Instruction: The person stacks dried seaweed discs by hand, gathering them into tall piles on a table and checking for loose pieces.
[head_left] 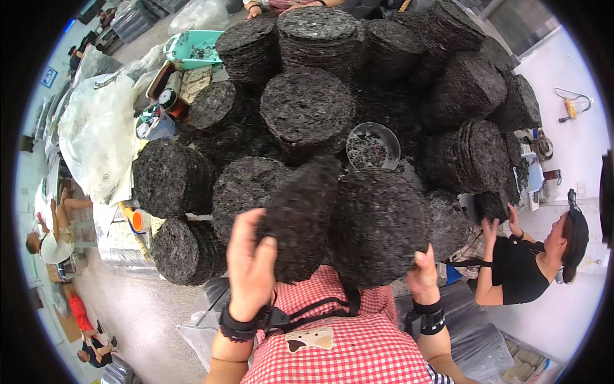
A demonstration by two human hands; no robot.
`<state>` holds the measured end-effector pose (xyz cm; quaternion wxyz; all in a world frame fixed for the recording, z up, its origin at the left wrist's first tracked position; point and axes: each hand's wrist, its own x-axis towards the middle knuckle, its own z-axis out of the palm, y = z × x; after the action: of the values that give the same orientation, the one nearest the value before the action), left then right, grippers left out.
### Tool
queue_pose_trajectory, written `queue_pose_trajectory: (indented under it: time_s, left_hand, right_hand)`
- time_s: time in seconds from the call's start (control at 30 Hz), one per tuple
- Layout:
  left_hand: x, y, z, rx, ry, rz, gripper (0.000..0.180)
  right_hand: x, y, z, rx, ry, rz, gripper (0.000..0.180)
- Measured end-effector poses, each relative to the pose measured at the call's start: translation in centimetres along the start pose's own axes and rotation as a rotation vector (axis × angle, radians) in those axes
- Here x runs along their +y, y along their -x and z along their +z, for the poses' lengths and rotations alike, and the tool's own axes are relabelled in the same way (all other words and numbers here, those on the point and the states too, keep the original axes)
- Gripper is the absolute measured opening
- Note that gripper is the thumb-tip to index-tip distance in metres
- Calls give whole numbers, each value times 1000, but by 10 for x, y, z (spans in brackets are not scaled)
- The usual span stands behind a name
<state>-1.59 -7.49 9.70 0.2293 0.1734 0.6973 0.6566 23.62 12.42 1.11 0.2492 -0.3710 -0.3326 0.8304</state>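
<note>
My left hand point(251, 264) grips the edge of a round, dark dried seaweed sheet point(302, 214), thumb in front, and the sheet stands tilted and a little blurred. By its lower right edge, my right hand point(423, 280) holds a second round dried seaweed sheet point(382, 227), its face turned up toward me. The two sheets stand side by side above my red checked apron point(345, 345); I cannot tell whether each is single or several thick. Just beyond them are a round seaweed stack point(246, 185) and a metal bowl point(373, 146) with dark scraps in it.
Tall seaweed stacks point(307, 105) crowd the table. At the far left stand a teal basin point(192, 48), a dark-lidded jar point(173, 102) and a clear plastic bag point(96, 141). An orange cup point(139, 221) sits left. A co-worker point(524, 265) handles seaweed at right.
</note>
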Motion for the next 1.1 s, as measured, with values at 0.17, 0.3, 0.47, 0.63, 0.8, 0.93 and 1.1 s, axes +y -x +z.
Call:
queue_pose_trajectory:
  time_s: [0.17,0.3,0.47,0.63,0.8,0.93,1.1]
  left_hand:
    - [-14,-16,-72,139,387,-82,43]
    - [-34,-15,-95,259,447,-126,44]
    - [-48,-19,-97,277,577,-175,44]
    - [-55,-22,-97,273,597,-182,44]
    - [-56,-26,-100,287,626,-211,44]
    - [-55,-30,-94,380,656,-283,44]
    - [-62,-31,-98,406,634,-267,43]
  right_hand:
    - [6,10,-40,86,-85,70,63]
    - [0,13,-15,11,-38,95,63]
    - [2,8,-19,-24,-40,116,62]
    - [1,6,-16,2,-62,128,61]
    - [3,5,-23,42,-66,142,60]
    - [4,3,-20,-13,-106,144,59]
    - [6,2,-24,49,-79,158,62]
